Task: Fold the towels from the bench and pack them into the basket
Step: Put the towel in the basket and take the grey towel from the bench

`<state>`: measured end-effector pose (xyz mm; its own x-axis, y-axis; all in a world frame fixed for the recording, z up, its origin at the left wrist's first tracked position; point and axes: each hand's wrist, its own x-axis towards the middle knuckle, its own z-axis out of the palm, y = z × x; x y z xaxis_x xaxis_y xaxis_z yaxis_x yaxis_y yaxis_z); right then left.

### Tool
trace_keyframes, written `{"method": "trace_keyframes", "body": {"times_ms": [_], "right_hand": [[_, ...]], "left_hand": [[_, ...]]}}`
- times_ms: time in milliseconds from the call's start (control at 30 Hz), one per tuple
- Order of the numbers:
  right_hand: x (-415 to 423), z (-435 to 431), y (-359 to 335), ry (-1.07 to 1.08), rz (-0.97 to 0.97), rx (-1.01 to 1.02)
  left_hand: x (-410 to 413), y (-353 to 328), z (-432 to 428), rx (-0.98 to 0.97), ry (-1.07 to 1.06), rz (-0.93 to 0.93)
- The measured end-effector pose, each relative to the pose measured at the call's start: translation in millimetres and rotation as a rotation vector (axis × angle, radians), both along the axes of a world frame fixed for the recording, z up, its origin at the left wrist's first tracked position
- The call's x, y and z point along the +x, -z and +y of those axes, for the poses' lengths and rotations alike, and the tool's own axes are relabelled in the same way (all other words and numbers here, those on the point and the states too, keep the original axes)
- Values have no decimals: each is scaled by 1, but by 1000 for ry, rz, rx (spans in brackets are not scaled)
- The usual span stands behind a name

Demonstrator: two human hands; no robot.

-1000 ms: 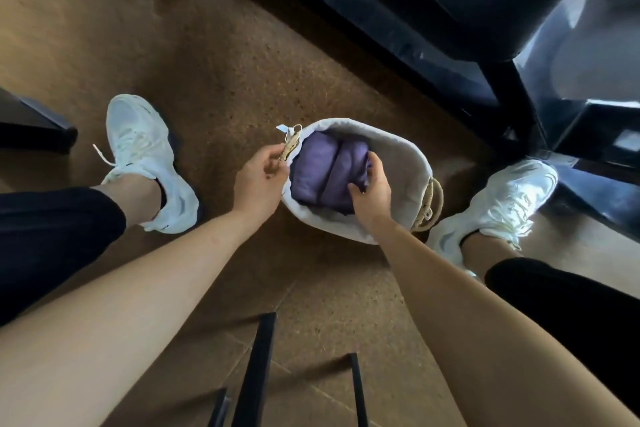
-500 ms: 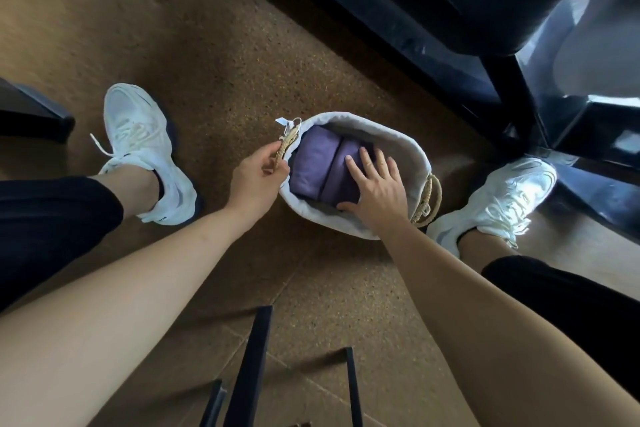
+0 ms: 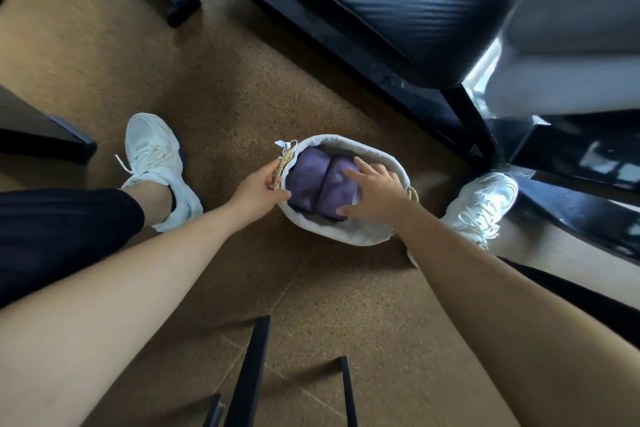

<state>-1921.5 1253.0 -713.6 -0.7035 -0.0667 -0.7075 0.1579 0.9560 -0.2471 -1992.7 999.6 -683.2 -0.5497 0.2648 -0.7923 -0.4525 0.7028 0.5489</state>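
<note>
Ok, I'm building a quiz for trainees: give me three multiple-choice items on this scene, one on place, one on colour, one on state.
1. Where is the basket? A on the bench; B on the floor between the shoes; C on a lap.
2. What colour are the towels? A purple; B white; C green.
3. What does the right hand do? A hangs idle; B grips a shoe; C lies flat on the towels.
Answers: B, it sits on the floor with a shoe at each side; A, both folded bundles are purple; C, its spread fingers lie on them while the left hand grips the handle.
</note>
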Motion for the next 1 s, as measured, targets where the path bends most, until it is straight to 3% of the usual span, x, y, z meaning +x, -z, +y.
{"method": "trace_keyframes", "body": {"times_ms": [300,533,767,900,1000], "right_hand": [[15,7,-136,169,168,-68],[42,19,-286,566,720,-310],[78,61,-382,930,1299,-99],[93,106,-390,1278,1364,-26],[100,132,-388,1464,1281,-107]], "left_hand": [[6,-100,2,32,27,123],[18,-199,40,315,-8,336],[24,-282,110,499,155,482],[31,-298,170,521,236,586],[40,-310,215,541,321,669]]}}
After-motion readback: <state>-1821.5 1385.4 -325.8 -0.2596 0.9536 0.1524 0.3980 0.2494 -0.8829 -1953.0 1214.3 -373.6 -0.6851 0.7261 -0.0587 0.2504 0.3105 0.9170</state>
